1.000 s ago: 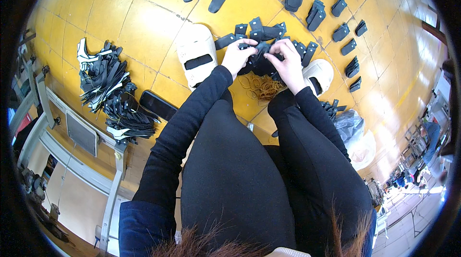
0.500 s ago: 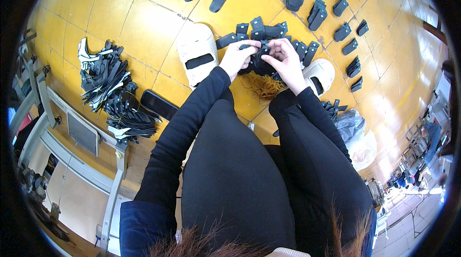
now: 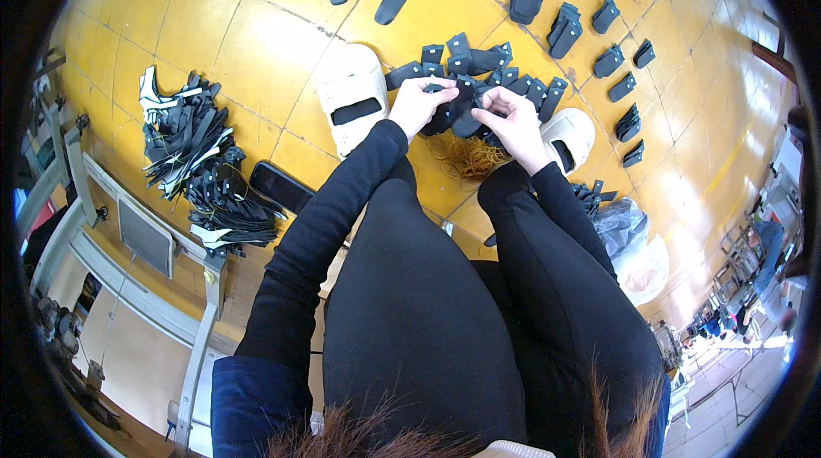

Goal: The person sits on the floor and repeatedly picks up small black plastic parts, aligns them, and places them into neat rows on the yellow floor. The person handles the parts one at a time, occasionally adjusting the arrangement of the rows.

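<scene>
Between my shoes, my left hand [image 3: 422,106] is closed in a pinch on a black rounded piece [image 3: 463,94], flat and with a small pale mark near its end. Just to the right, my right hand [image 3: 515,122] is also pinched, its fingertips against dark pieces; what exactly sits in them I cannot make out. A heap of similar black pieces [image 3: 489,59] lies on the floor beyond my fingers. Below the hands is a tangle of tan rubber bands [image 3: 472,158].
Small stacks of black pieces [image 3: 564,30] are spread over the yellow tiled floor at far right. At left lie a pile of black and white strips [image 3: 190,137] and a dark phone [image 3: 282,186]. Cream shoes [image 3: 349,82] flank the work. Plastic bags [image 3: 637,261] rest right of my leg.
My hands have moved slightly apart. The right hand has shifted a little right and down, and more of the black pieces shows between them.
</scene>
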Action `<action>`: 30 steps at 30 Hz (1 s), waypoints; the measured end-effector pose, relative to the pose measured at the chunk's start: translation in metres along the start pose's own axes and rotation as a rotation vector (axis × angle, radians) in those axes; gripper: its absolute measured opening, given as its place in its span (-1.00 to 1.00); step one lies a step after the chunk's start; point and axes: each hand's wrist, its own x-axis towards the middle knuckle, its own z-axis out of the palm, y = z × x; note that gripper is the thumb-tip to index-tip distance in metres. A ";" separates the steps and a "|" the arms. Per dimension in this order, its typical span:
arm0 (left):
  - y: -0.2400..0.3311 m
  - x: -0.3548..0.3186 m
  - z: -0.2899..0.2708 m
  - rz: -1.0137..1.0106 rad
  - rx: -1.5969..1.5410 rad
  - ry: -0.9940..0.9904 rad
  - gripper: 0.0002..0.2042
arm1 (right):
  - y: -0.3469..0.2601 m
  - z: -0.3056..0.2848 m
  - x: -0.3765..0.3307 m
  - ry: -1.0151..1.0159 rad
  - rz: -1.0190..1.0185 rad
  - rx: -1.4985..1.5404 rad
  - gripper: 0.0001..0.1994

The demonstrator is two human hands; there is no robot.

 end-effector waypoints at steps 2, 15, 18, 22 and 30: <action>-0.001 0.002 -0.002 -0.012 -0.041 0.019 -0.78 | 0.002 -0.002 -0.001 0.029 0.067 0.038 -0.88; -0.003 -0.001 -0.001 -0.021 0.024 -0.139 -0.82 | -0.011 0.006 -0.004 0.193 -0.266 -0.397 -0.77; -0.006 -0.001 0.001 -0.036 0.004 -0.150 -0.84 | -0.009 0.005 -0.002 0.192 -0.424 -0.532 -0.84; -0.010 -0.001 0.004 0.030 0.127 -0.105 -0.84 | -0.007 0.003 -0.002 0.111 -0.471 -0.575 -0.89; -0.016 0.012 -0.004 0.281 0.393 0.016 -0.81 | 0.001 0.002 -0.007 0.069 -0.049 -0.172 -0.88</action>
